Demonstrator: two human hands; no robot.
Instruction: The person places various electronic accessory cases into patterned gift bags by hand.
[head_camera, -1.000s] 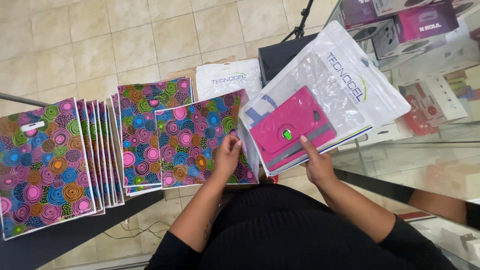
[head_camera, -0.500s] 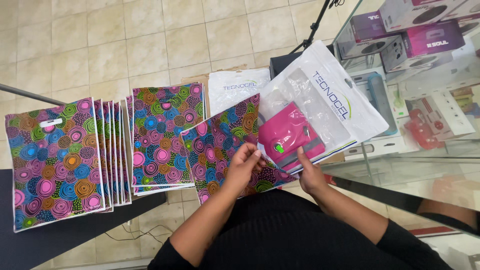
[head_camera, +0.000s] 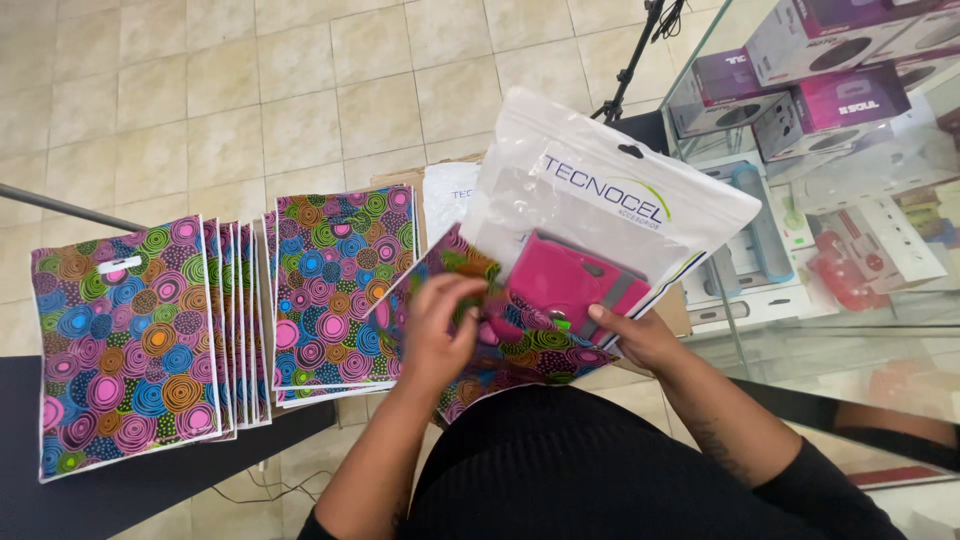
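Sliding in: we ease the clear pouch (head_camera: 600, 200) with its pink case (head_camera: 575, 280) into the patterned bag (head_camera: 520, 350), at twelve o'clock.
Left hand (head_camera: 440, 325): fingers pinched on the bag's mouth; hold it wide.
Right hand (head_camera: 635, 335): closed under the pouch's lower edge; keep it straight.

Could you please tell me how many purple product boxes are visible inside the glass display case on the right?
3: a dark purple box on the left, a magenta box right of it, another purple one at the top edge. Others may be hidden.
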